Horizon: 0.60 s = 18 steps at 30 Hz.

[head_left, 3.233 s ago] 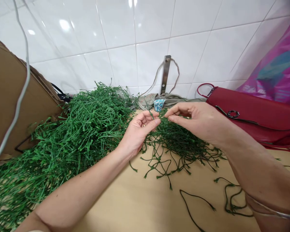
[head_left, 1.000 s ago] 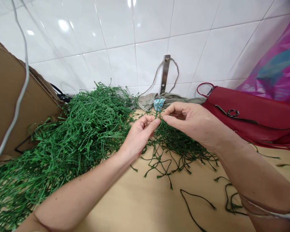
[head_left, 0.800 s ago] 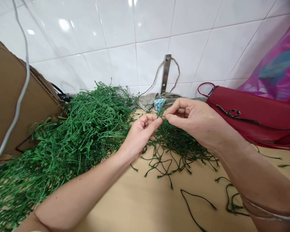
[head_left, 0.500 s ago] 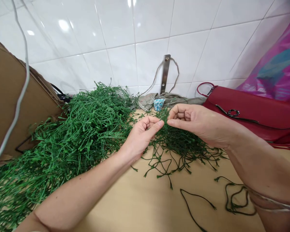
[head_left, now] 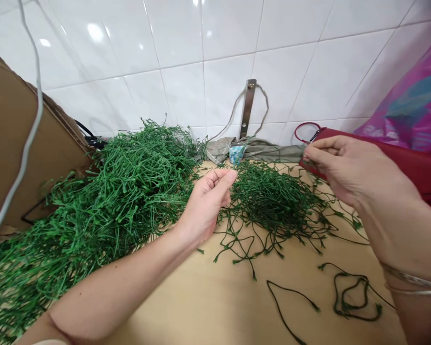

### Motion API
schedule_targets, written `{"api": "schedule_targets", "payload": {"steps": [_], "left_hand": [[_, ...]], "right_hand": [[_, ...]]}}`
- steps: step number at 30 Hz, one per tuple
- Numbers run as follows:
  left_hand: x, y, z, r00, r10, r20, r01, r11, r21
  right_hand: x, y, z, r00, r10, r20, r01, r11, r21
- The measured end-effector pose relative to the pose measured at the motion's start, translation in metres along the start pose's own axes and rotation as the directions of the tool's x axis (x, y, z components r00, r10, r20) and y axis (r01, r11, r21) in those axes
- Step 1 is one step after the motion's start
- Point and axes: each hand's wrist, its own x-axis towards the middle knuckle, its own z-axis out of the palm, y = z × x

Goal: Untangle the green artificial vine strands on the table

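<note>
My left hand (head_left: 208,201) hovers at the right edge of a big heap of green artificial vine strands (head_left: 129,191), its fingers loosely curled around nothing I can see. A smaller tangled bunch of the same strands (head_left: 273,201) lies just to its right. My right hand (head_left: 344,163) is raised in front of a red handbag (head_left: 409,163), finger and thumb pinched on a thin green strand (head_left: 318,179) that runs down towards the bunch. Loose dark strands (head_left: 348,297) lie on the pale wooden table (head_left: 186,306).
A cardboard box (head_left: 17,134) and a hanging grey cable (head_left: 31,120) stand at the left. Along the white tiled wall are a small cup of blue bits (head_left: 237,153), a grey cloth (head_left: 273,153) and a steel bracket (head_left: 247,108). A pink plastic bag (head_left: 416,105) is at right.
My hands were close together, fingertips at the bunch. My right hand has moved right and up, drawing a strand with it, and the bunch looks fuller and more spread.
</note>
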Motion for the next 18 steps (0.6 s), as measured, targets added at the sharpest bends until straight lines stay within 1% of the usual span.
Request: {"api": "schedule_targets", "payload": {"steps": [1,2,4,6,7,10,12,14,15,17,18], "left_hand": [[0.001,-0.002,0.000,0.999,-0.030,-0.012,0.030,0.999,-0.028],[0.003,-0.005,0.000,0.998,-0.055,-0.028,0.054,0.997,-0.053],[0.006,-0.009,-0.002,0.996,-0.080,-0.050,0.076,0.995,-0.066],[0.007,-0.012,-0.003,0.997,-0.065,-0.046,0.064,0.998,-0.014],[0.008,-0.013,-0.004,0.998,-0.049,-0.037,0.051,0.998,0.028],[0.009,-0.014,-0.005,1.000,0.012,-0.004,-0.012,0.991,0.135],[0.010,-0.015,-0.006,0.999,0.039,0.037,-0.045,0.984,0.172],[0.011,-0.015,-0.007,0.995,0.059,0.078,-0.074,0.975,0.209],[0.011,-0.015,-0.008,0.994,0.073,0.087,-0.091,0.968,0.233],[0.012,-0.015,-0.010,0.991,0.099,0.091,-0.121,0.952,0.281],[0.012,-0.015,-0.011,0.990,0.099,0.099,-0.124,0.947,0.296]], "right_hand": [[-0.003,-0.009,0.004,0.994,0.101,-0.029,-0.099,0.993,0.060],[-0.006,-0.018,0.010,0.986,0.164,-0.012,-0.161,0.981,0.110],[-0.011,-0.035,0.025,0.979,0.147,0.141,-0.172,0.968,0.181],[-0.016,-0.047,0.038,0.951,0.125,0.282,-0.188,0.960,0.209],[-0.018,-0.051,0.042,0.935,0.126,0.331,-0.204,0.956,0.212],[-0.023,-0.058,0.050,0.896,0.140,0.422,-0.247,0.946,0.210],[-0.026,-0.062,0.052,0.879,0.141,0.455,-0.256,0.946,0.201],[-0.027,-0.064,0.053,0.878,0.138,0.459,-0.225,0.964,0.141],[-0.028,-0.065,0.054,0.886,0.127,0.446,-0.185,0.979,0.088],[-0.030,-0.065,0.054,0.914,0.065,0.401,-0.052,0.998,-0.045],[-0.031,-0.064,0.053,0.922,0.019,0.387,0.026,0.993,-0.112]]}}
